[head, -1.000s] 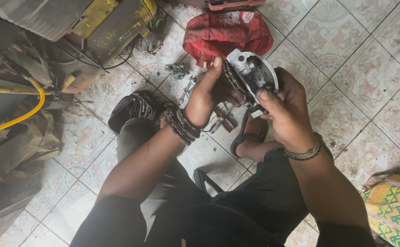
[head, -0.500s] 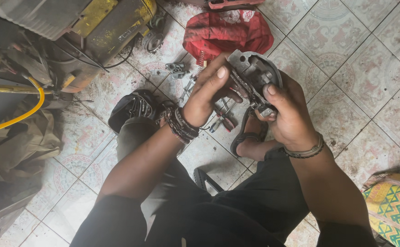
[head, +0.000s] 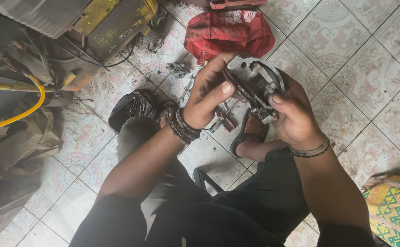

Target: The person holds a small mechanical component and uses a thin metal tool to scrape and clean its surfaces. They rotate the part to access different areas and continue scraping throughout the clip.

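Observation:
A round grey metal machine part (head: 257,82), greasy, with a small assembly in its middle, sits between both my hands above the tiled floor. My left hand (head: 209,98) grips its left edge, thumb laid across the face. My right hand (head: 293,114) holds it from the right and underneath, with a fingertip on a small piece at its lower edge. Both wrists carry bracelets. Below the part lie red-handled pliers (head: 222,121) and my sandalled foot (head: 250,142).
A red cloth bag (head: 229,32) lies on the floor just beyond the part. A yellow and grey machine (head: 94,27) with a yellow hose (head: 26,110) stands at the left. Small metal parts (head: 177,68) are scattered on the tiles. A patterned bag (head: 392,210) sits at the lower right.
The part has turned in my hands, now showing its inner face more toward me. My left thumb has shifted onto it.

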